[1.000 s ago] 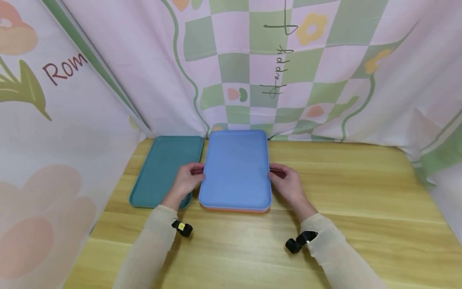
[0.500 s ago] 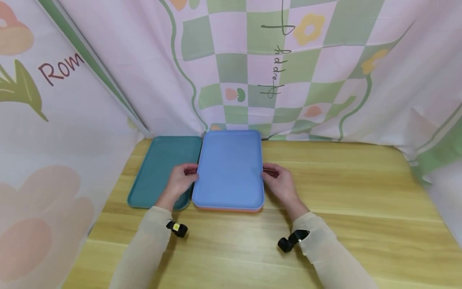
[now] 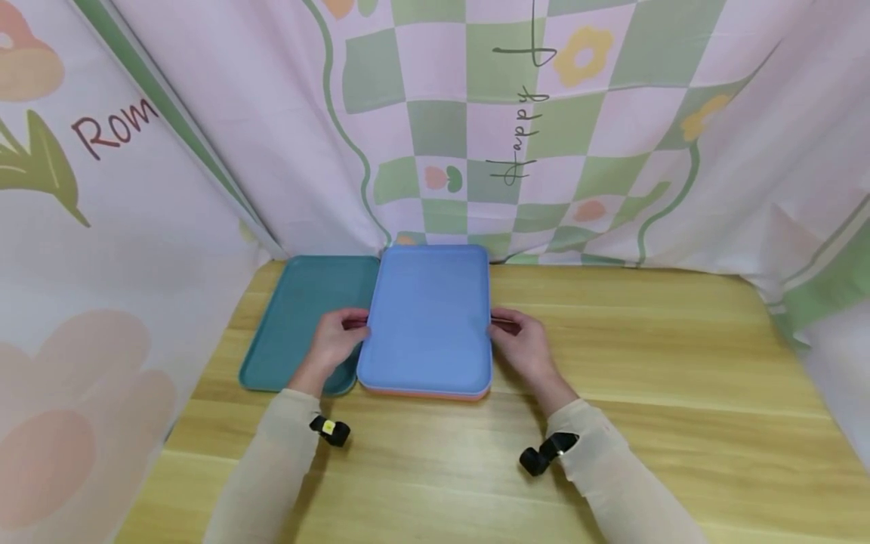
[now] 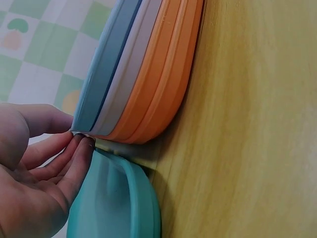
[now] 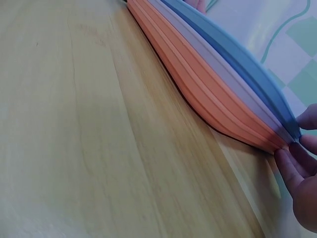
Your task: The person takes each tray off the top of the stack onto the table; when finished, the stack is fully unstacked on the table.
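A blue rectangular tray (image 3: 424, 325) lies on top of a stack. Under it, edge on in the left wrist view, come a lilac tray (image 4: 119, 91) and orange trays (image 4: 161, 82). My left hand (image 3: 334, 338) holds the left side of the stack, with the thumb at the blue rim and the other fingertips against the edges below. Opposite, my right hand (image 3: 523, 340) holds the right side the same way, its fingertips (image 5: 283, 154) reaching the orange edge. A teal tray (image 3: 309, 317) lies on the table just left of the stack, partly under my left hand and wrist.
The wooden table (image 3: 652, 393) extends right and forward of the stack. A patterned curtain (image 3: 442, 128) hangs along the table's back edge, close behind the trays. Another printed cloth (image 3: 156, 249) borders the left side. Each wrist carries a black camera (image 3: 537, 459).
Both hands and the whole stack have shifted left, closing the gap to the teal tray. Most of the shift came in the first half second; the hold looks the same.
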Motion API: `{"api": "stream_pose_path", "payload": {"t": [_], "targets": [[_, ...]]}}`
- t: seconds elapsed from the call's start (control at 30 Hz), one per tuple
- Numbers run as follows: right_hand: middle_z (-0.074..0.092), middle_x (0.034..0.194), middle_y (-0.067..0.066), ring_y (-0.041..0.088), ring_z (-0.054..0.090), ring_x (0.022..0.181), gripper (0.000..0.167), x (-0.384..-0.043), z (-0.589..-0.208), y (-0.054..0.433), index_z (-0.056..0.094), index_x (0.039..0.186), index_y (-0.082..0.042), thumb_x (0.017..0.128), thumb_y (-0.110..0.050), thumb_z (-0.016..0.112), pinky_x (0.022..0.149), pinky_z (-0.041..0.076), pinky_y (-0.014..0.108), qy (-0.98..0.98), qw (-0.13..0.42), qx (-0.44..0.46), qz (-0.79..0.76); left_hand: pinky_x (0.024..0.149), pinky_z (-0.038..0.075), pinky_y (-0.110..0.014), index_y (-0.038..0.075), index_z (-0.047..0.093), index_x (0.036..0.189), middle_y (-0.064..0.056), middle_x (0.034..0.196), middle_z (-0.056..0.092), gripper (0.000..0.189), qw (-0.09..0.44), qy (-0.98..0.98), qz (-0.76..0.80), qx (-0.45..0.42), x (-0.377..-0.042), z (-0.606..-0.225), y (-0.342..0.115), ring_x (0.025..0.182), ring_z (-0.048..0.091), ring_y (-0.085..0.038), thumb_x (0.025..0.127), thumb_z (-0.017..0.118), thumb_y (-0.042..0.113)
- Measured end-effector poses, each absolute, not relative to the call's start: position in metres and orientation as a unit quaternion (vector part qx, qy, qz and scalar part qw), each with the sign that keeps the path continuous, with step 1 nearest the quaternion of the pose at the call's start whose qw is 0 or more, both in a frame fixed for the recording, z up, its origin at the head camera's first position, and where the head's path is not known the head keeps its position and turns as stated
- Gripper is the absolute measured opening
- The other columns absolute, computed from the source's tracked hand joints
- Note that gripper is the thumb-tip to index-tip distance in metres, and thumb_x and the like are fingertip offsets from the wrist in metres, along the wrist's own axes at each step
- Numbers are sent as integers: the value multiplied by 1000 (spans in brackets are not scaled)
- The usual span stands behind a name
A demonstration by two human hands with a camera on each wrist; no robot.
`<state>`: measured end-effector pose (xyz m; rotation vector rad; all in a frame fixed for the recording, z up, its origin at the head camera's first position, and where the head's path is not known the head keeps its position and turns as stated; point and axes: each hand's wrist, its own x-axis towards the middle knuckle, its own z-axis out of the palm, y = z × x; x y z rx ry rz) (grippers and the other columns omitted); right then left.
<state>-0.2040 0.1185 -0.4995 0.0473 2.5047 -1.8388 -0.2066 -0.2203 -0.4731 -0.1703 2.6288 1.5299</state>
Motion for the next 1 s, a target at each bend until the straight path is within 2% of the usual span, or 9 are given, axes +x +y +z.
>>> {"api": "stream_pose_path", "payload": {"t": [0.33, 0.6, 0.67, 0.87, 1.0], "targets": [[71, 136, 27, 39, 70, 126, 39, -205, -499, 112, 68, 139, 6, 103, -8, 68, 91, 55, 14, 806, 23, 5, -592, 104, 57, -49, -5, 66, 142, -26, 138, 68, 40, 57, 864, 496, -64, -203, -470, -227, 126, 65, -39, 103, 64, 6], [71, 138, 27, 38, 70, 128, 39, -203, -500, 109, 68, 141, 4, 104, -11, 68, 94, 55, 18, 803, 28, 18, -595, 113, 53, -53, -4, 62, 146, -25, 145, 64, 44, 91, 863, 493, -59, -204, -472, -232, 134, 61, -40, 105, 65, 11], [71, 137, 27, 38, 70, 128, 40, -202, -500, 108, 68, 140, 4, 104, -12, 68, 96, 57, 20, 804, 27, 21, -593, 115, 51, -54, -4, 60, 148, -25, 147, 63, 46, 103, 862, 495, -50, -204, -473, -235, 136, 59, -41, 106, 65, 13], [70, 137, 29, 41, 68, 130, 45, -202, -501, 104, 64, 143, 6, 102, -11, 72, 109, 58, 46, 811, 25, 24, -584, 116, 51, -53, 3, 53, 157, -23, 151, 60, 53, 126, 842, 525, 4, -204, -478, -247, 139, 58, -39, 106, 66, 8], [70, 136, 30, 42, 68, 130, 46, -202, -502, 101, 64, 142, 8, 101, -9, 73, 110, 57, 50, 813, 23, 23, -581, 116, 50, -53, 4, 49, 160, -24, 154, 58, 57, 127, 838, 530, 42, -204, -480, -252, 140, 57, -41, 105, 65, 4]]}}
